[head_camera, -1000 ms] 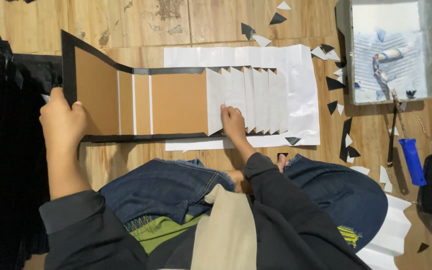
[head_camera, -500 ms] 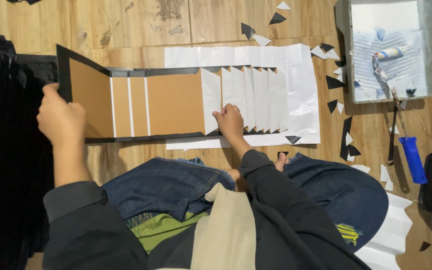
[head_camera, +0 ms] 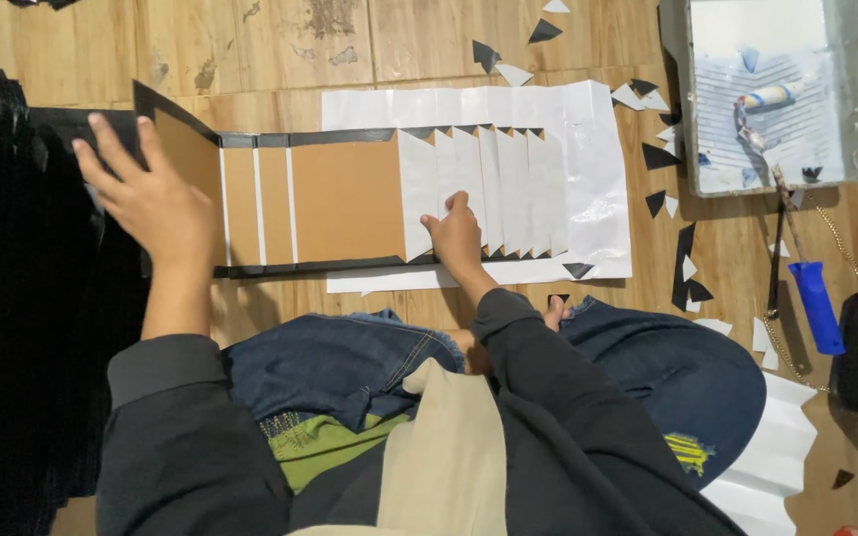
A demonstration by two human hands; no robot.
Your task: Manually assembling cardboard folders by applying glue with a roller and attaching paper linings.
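Note:
A brown cardboard cover [head_camera: 345, 199] with black edging lies on the wooden floor, its left flap [head_camera: 186, 159] raised. My left hand [head_camera: 151, 203] is spread flat against that raised flap, fingers apart. My right hand [head_camera: 457, 236] presses down on the accordion-folded white paper [head_camera: 484, 184] that joins the cover's right edge. A white sheet [head_camera: 598, 189] lies under the folded paper.
A paint tray [head_camera: 851, 99] with a small roller [head_camera: 767, 99] stands at the top right. A blue-handled tool [head_camera: 814, 303] lies below it. Black and white paper scraps [head_camera: 682, 258] are scattered on the floor. A dark pile [head_camera: 12, 298] fills the left side. More folded white paper [head_camera: 772, 452] lies bottom right.
My left hand has let go of the flap's edge and now lies open against it; the flap has swung further right. My right hand has stayed on the folded paper.

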